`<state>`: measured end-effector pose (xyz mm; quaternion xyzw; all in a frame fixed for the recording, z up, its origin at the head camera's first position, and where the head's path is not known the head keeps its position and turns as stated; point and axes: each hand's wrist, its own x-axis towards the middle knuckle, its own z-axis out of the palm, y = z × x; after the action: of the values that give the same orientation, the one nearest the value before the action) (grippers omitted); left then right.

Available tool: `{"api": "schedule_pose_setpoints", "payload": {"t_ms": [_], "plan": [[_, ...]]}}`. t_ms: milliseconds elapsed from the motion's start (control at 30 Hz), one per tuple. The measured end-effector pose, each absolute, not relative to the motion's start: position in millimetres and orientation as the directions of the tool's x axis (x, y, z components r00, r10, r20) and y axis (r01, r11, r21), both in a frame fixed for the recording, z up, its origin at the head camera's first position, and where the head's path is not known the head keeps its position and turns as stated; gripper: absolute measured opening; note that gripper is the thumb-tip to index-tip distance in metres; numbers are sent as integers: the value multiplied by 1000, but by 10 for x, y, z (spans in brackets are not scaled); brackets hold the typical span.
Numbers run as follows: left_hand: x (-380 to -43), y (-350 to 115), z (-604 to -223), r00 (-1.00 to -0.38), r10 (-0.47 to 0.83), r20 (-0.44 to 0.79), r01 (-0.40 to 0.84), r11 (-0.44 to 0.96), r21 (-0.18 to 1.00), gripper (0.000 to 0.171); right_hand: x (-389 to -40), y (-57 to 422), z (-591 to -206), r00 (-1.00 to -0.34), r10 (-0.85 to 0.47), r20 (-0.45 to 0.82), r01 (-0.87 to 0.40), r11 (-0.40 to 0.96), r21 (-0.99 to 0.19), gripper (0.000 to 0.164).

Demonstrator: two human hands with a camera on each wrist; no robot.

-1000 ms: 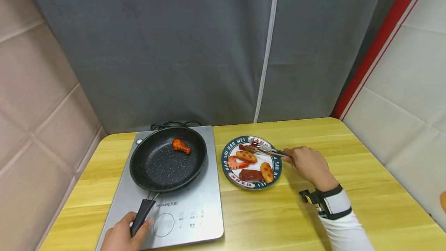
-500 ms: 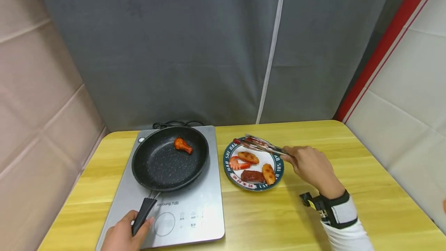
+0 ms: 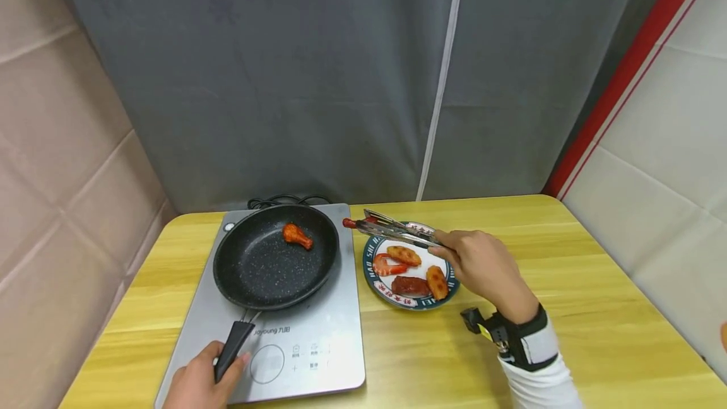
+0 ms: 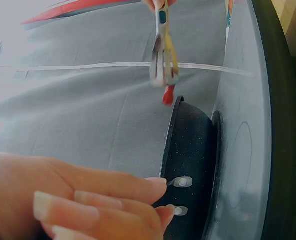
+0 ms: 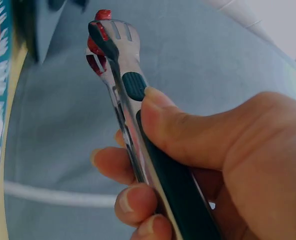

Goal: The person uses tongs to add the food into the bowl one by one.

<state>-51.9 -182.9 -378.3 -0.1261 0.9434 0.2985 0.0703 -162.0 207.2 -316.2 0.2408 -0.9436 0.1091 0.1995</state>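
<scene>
Left fingers [image 4: 97, 217], right fingers [image 5: 136, 204], both curled.

The head view is bright; each wrist view has a bleached upper corner.

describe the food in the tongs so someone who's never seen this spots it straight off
Right of the silver cooktop sits a round plate with a dark patterned rim. Over its far side, the right hand holds metal tongs pointing toward the black pan. The red piece pokes from their tips, the only food on neither plate nor pan.
</scene>
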Motion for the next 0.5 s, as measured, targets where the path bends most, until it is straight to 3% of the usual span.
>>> {"api": "schedule_pose_setpoints", "payload": {"t_ms": [267,500], "plan": [[-524,-1824,-3788,-958,-193,-211,-280,781,558,28,-1780,1615,-3212,-784,-483,389,-586,783,-210,21],[-520,-1817,-3777,-957,-197,-214,-285,774,566,27,-1904,1274,-3223,-709,-589,388,-678,721,-144,15]]}}
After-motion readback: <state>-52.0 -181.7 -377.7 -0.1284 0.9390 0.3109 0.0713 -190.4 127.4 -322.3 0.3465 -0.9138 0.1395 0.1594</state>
